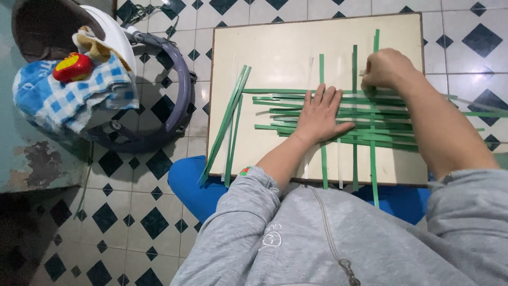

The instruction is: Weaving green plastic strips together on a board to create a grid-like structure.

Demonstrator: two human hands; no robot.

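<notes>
The woven green strips (pixel 338 114) are pinned flat by the left hand (pixel 319 114), fingers spread — one upright strip (pixel 375 47) is pinched by the right hand (pixel 385 69).

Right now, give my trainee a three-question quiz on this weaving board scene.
1. True or false: the left hand lies flat on the green strips.
2. Where is the right hand? A) pinching an upright strip near the board's far edge B) resting on the floor C) holding the red toy
3. What do the loose strips at the left lie on?

Key: 1 true; 2 A; 3 the cream board.
</notes>
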